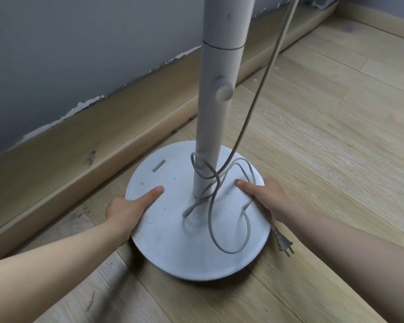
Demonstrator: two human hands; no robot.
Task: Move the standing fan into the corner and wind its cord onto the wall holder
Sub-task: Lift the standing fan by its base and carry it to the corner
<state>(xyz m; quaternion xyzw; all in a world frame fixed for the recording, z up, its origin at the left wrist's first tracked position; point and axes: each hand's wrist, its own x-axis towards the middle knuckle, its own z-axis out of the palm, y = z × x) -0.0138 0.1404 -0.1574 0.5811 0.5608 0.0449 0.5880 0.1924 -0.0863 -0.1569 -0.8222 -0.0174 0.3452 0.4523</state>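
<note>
A pale wood-plank floor (324, 141) fills most of the view, meeting a grey wall (68, 54) along a tall wooden skirting board (84, 145) whose top edge shows chipped paint; far up at the right the skirting turns, which looks like the corner the fan is meant for, and it lies well apart from the fan. The standing fan shows only by its round white base (173, 248), sitting on the floor just beside the skirting, and its white pole (216, 94) rising out of frame, with a small knob (224, 90) on the side. So the move appears to be in hand rather than done. The left hand (128, 209) clamps the base's left rim, thumb on top and fingers hidden beneath; the right hand (264, 194) clamps the right rim in the same way, thumb pressing near a loop of cord. The grey cord (222, 220) hangs down from above, hitches loosely around the foot of the pole and sprawls in loops across the base, its plug (283, 243) resting on the floor just off the right rim. No wall holder is in view, so the winding seems wholly undone. The loose loops and trailing plug are the likely nuisance: they could slide off, snag or drag under the base during a shift
</note>
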